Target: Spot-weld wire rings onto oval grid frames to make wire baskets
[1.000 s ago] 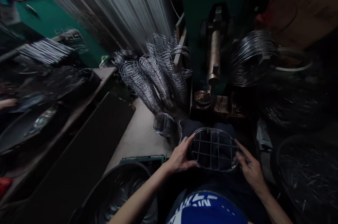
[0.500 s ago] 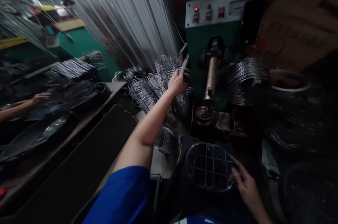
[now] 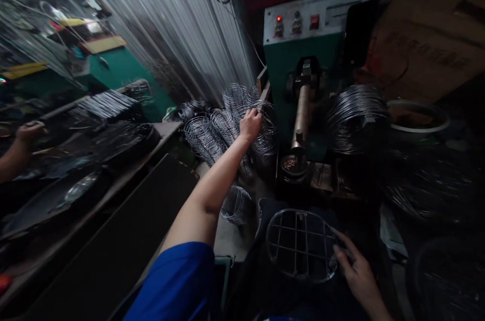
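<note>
Compared with a second ago, when both hands had the wire grid between them, the left hand is now well away from it, at the end of an outstretched arm, among the tall stacks of wire rings beside the green machine. Half a second ago it was already there; its fingers now look more curled over the top rings. The grid remains above the person's lap, a rounded frame with crossing bars, and only the right hand stays with it. At the left, a co-worker's hand has drawn back from where it stretched over the counter half a second ago. As for the grip, the right one is closed on the near-right edge of the grid, thumb and fingers pinching the rim, with the rest of the frame clear of the hand. The left grip is partly closed, fingertips pointing down at the uppermost rings and apparently touching them; whether it pinches one, I cannot tell. A shorter stack stands below the left forearm, near the grid, and a small dish sits under the machine's metal arm.
</note>
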`<control>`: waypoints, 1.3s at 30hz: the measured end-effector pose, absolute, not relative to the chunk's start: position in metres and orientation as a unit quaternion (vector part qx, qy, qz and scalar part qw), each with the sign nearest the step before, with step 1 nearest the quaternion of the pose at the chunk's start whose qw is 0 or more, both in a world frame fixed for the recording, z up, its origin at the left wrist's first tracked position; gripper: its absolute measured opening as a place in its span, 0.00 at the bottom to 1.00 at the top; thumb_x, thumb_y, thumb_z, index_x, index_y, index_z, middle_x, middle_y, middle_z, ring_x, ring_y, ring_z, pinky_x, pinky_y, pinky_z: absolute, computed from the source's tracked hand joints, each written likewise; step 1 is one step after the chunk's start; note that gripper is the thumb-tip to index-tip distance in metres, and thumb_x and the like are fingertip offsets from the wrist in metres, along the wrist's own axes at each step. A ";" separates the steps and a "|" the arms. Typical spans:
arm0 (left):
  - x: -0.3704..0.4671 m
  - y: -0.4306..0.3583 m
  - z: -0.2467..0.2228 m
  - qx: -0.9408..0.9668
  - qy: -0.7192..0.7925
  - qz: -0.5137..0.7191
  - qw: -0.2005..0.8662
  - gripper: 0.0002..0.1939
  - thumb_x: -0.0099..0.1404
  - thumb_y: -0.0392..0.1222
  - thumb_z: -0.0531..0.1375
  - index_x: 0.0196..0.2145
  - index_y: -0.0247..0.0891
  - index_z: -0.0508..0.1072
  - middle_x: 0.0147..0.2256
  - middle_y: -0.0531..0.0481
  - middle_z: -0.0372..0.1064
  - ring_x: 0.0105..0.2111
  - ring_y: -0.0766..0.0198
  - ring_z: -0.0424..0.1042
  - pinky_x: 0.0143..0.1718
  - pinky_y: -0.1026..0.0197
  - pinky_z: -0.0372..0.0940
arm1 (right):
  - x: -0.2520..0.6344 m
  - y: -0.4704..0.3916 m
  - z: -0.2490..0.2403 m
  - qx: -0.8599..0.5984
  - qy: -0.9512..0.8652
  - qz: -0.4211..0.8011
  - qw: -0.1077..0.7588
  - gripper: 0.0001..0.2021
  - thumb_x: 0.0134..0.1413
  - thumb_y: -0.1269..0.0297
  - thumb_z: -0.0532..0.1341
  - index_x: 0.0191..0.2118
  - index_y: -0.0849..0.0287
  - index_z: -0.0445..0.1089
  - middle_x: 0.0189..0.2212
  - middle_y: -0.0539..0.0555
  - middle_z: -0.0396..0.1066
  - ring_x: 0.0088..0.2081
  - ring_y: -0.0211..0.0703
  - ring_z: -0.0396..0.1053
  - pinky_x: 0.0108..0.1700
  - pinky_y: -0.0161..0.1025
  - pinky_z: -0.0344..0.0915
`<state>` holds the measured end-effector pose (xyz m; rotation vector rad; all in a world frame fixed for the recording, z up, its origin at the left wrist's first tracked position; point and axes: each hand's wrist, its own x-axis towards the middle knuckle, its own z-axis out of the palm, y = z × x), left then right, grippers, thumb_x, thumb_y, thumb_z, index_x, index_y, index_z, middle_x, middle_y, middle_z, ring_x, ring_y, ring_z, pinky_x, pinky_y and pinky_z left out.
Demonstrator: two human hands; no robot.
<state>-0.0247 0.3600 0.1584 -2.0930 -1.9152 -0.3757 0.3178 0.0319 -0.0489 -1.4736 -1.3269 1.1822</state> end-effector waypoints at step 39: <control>0.011 0.039 0.048 -0.483 -0.603 -0.420 -0.476 0.21 0.60 0.47 0.68 0.50 0.36 0.80 0.47 0.43 0.79 0.48 0.52 0.77 0.54 0.50 0.70 | 0.294 0.032 0.051 -0.613 -0.558 0.370 0.419 0.15 0.61 0.52 0.64 0.45 0.58 0.75 0.31 0.52 0.75 0.32 0.40 0.73 0.34 0.35 0.70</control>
